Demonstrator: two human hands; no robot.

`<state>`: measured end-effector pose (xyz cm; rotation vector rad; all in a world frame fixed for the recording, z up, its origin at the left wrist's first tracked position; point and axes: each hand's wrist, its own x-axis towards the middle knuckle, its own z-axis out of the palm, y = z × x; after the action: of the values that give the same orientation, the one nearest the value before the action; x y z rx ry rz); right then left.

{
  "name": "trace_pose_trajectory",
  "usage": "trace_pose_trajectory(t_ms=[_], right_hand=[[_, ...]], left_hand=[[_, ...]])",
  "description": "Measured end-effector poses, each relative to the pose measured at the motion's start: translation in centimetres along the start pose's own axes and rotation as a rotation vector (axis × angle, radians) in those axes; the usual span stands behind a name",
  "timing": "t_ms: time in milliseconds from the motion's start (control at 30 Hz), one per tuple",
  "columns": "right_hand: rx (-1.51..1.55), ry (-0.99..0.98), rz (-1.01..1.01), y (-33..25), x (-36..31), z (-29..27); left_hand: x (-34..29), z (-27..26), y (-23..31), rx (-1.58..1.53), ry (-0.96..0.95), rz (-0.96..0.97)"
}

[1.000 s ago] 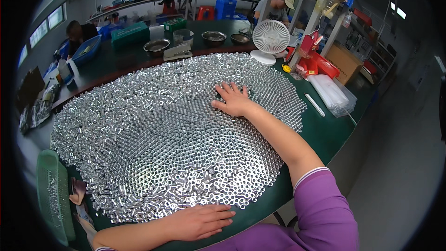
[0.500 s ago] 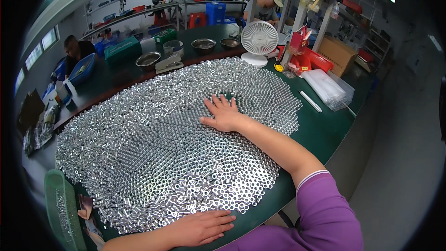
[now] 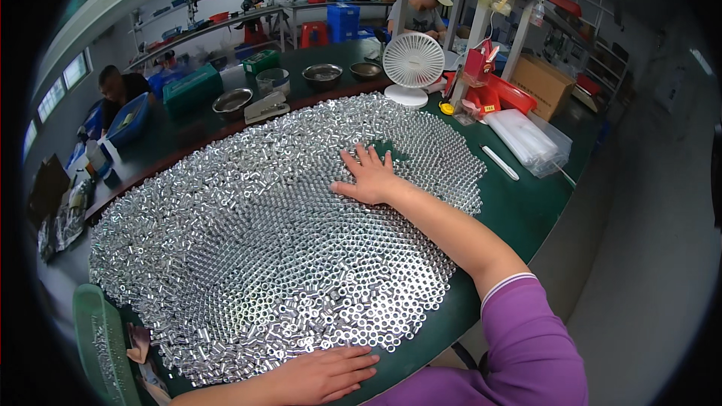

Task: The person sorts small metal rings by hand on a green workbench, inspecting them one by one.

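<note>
A broad spread of small shiny metal sleeves (image 3: 271, 248) covers much of the green table (image 3: 519, 210). Many in the middle and on the right stand on end, packed side by side; those along the far left and near edge lie jumbled. My right hand (image 3: 368, 179) rests palm down on the sleeves at the far middle, fingers spread. Just beyond its fingertips, a small patch of green tabletop shows through. Flat at the near edge of the spread lies my left hand (image 3: 323, 376), fingers stretched out, touching the nearest sleeves or the table beside them.
A green plastic tray (image 3: 89, 308) holding small pieces is at the near left. Beyond the sleeves stand metal bowls (image 3: 322, 75), a stapler (image 3: 266, 108) and a white fan (image 3: 413, 64). Clear plastic bags (image 3: 523, 139) and a white pen-like stick (image 3: 499, 162) lie right. Other people sit farther back.
My right hand has slid slightly away and to the right over the sleeves. The bare green patch ahead of its fingers looks larger. My left hand has stayed nearly in place.
</note>
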<state>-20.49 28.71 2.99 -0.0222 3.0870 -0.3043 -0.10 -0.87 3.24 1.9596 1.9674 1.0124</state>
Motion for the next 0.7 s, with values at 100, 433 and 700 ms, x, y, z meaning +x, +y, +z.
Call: trace_pose_trajectory(t_ms=[100, 433, 700], right_hand=[[0.001, -0.008, -0.009, 0.6, 0.7, -0.8], [0.02, 0.002, -0.144, -2.2, -1.4, 0.3], [-0.027, -0.081, 0.027, -2.7, -1.6, -0.1]], left_hand=[[0.1, 0.1, 0.0, 0.006, -0.007, 0.007], [0.3, 0.0, -0.7, -0.053, -0.101, 0.023], [0.4, -0.2, -0.7, -0.031, -0.129, 0.016]])
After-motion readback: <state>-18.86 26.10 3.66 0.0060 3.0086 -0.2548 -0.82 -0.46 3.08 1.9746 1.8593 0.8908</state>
